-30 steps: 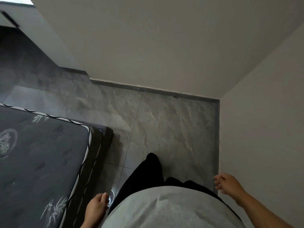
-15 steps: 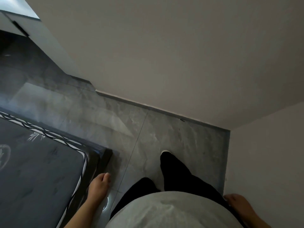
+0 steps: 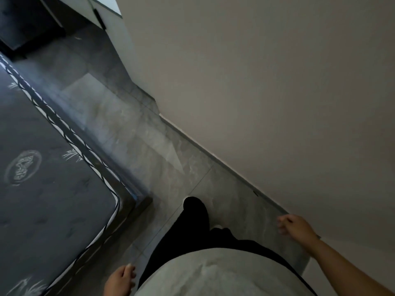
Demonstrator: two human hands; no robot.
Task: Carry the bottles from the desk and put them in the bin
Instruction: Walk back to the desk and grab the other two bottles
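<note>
No bottle, desk or bin is in view. My left hand (image 3: pixel 120 282) hangs at the bottom edge beside my hip, fingers loosely curled, holding nothing. My right hand (image 3: pixel 296 228) swings out at the lower right near the wall's skirting, fingers loosely curled and empty. Between them are my grey shirt and black trousers, one leg stepping forward over the grey tiled floor (image 3: pixel 149 150).
A dark mattress (image 3: pixel 42 189) with white-patterned piping fills the left side, its corner close to my left leg. A beige wall (image 3: pixel 267 82) runs along the right. A strip of floor leads away to the upper left toward dark furniture (image 3: pixel 25 24).
The view has swung left, so the wall now runs diagonally. My right hand has swung forward into sight and my left hand has dropped back to the bottom edge. My legs have stepped on.
</note>
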